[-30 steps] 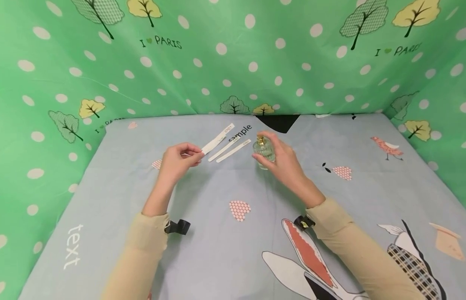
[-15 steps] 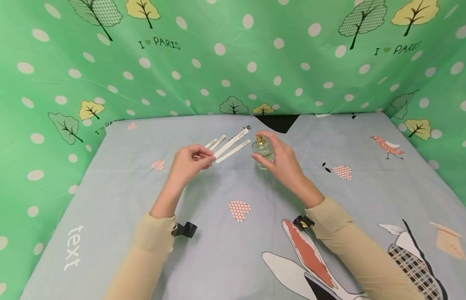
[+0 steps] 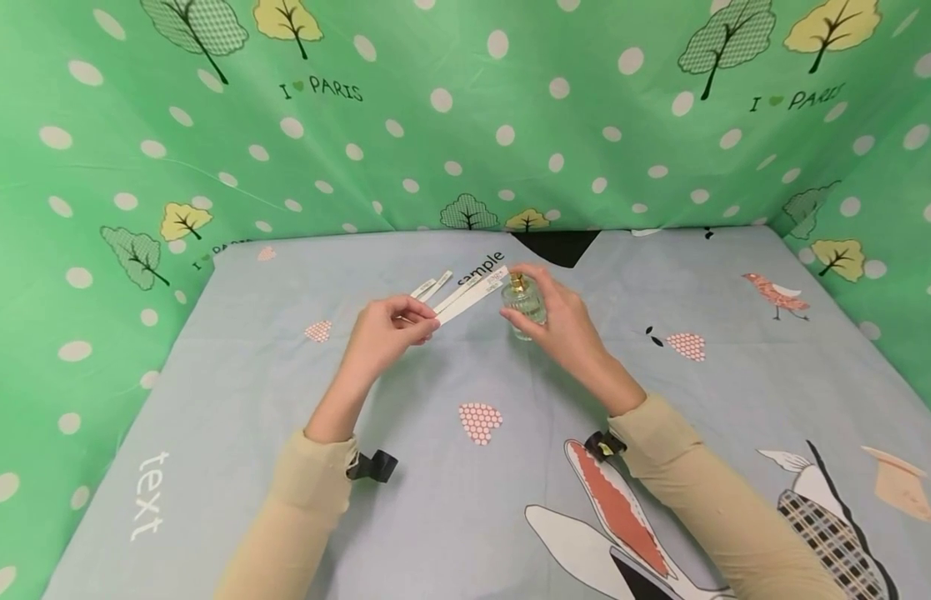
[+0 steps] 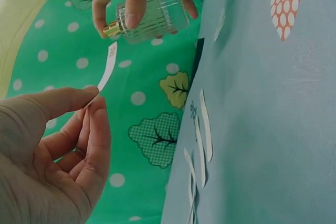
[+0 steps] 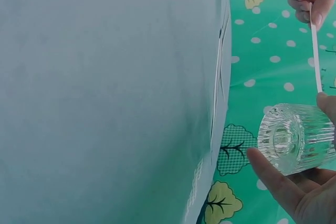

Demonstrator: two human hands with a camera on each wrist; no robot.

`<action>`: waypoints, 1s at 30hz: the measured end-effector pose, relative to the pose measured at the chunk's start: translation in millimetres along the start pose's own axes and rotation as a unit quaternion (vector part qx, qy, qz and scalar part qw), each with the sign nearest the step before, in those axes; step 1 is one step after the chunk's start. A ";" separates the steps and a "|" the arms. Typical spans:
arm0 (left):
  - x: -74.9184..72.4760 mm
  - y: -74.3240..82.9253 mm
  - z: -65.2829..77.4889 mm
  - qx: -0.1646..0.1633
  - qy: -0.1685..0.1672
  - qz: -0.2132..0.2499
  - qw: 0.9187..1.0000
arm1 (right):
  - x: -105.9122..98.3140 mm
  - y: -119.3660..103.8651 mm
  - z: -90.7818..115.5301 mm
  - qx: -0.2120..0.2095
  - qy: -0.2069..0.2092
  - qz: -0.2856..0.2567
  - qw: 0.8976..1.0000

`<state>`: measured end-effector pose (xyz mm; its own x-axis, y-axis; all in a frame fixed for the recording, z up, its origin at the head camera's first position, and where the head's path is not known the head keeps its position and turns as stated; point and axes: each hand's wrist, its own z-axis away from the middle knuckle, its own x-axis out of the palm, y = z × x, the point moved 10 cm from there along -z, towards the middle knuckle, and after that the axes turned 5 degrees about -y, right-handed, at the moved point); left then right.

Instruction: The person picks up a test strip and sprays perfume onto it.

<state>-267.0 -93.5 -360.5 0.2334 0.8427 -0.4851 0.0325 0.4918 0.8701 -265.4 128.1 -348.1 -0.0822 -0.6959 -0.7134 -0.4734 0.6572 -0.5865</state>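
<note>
Between thumb and fingertips, my left hand (image 3: 393, 329) pinches one end of a white perfume test strip (image 4: 108, 65). The strip's free, printed end points right, close beside the gold sprayer (image 4: 112, 29) of a clear ribbed glass perfume bottle (image 3: 522, 310). My right hand (image 3: 573, 329) grips that bottle above the table, index finger on top of the sprayer. In the right wrist view the bottle's thick glass base (image 5: 283, 137) shows. Whether strip and sprayer touch, I cannot tell.
Several more white strips (image 4: 201, 153) lie on the table below the left hand, some crossing. A grey-blue printed cloth (image 3: 405, 500) covers the table. Green dotted fabric (image 3: 405, 108) hangs behind and at both sides.
The left hand has moved right with its strip, bringing the free end up to the bottle's sprayer. The right hand and bottle have hardly moved.
</note>
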 end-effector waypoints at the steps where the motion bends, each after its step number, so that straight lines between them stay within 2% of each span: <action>1: 0.5 0.4 0.4 0.001 -0.002 0.000 1.000 | 0.4 0.3 -0.1 0.000 -0.001 0.001 1.000; 14: 3.9 2.3 2.0 0.002 -0.008 -0.005 1.000 | -3.3 0.7 1.3 0.009 0.008 0.009 1.000; 23: -2.8 1.0 -1.4 -0.004 0.003 -0.003 1.000 | -8.8 16.2 -1.2 0.051 0.000 -0.053 0.997; 30: -19.6 -9.1 -9.6 -0.011 0.018 0.014 1.000 | -13.2 42.0 -2.1 0.115 -0.028 -0.090 0.989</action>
<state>-281.2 -112.4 -359.8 0.1982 0.8637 -0.4634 0.0056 0.4718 0.8817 -286.1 164.2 -362.5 0.0379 -0.7944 -0.6061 -0.2634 0.5772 -0.7730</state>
